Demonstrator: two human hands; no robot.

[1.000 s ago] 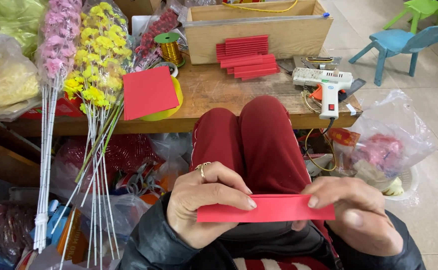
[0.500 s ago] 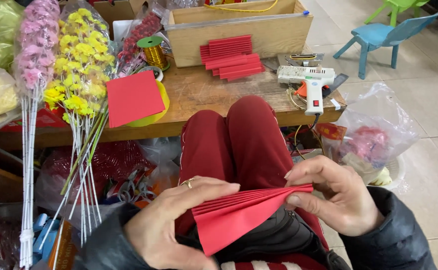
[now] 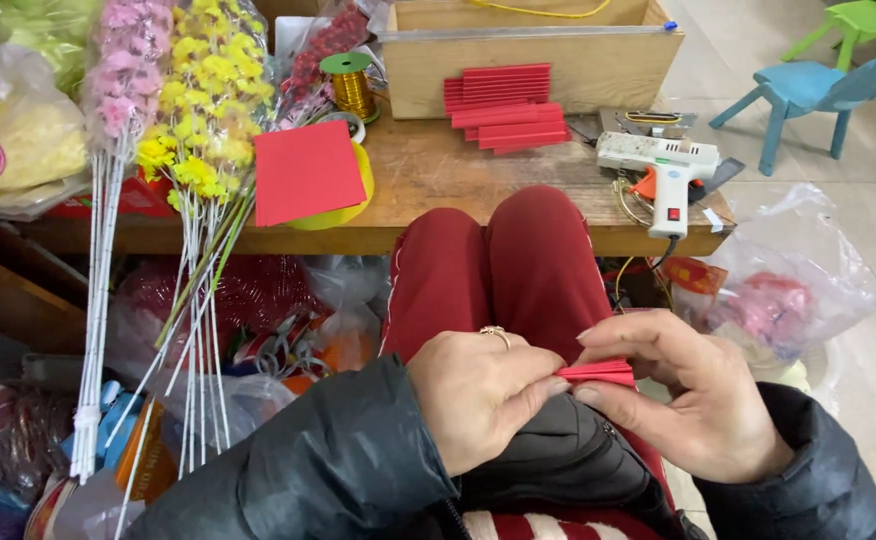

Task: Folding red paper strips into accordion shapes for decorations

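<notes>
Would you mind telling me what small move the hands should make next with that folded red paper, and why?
Probably press along the folded red paper to sharpen its creases. Both the left hand and right hand pinch it over the lap, its pleats look gathered into a narrow strip, and a little of it shows between the fingertips. Similar folded red strips are already stacked on the wooden table.

Red folded paper [image 3: 598, 373] sits right in the grip. Beyond it, deep red trousers [image 3: 518, 270]; farther out, a red sheet [image 3: 306, 170] over a yellow disc [image 3: 358, 190] on the brown wooden counter [image 3: 458, 180]. Far beyond, a white glue gun [image 3: 663, 165] with orange trigger, a gold ribbon spool [image 3: 350, 85], and yellow flowers [image 3: 203, 100] beside pink flowers [image 3: 123, 70].
</notes>
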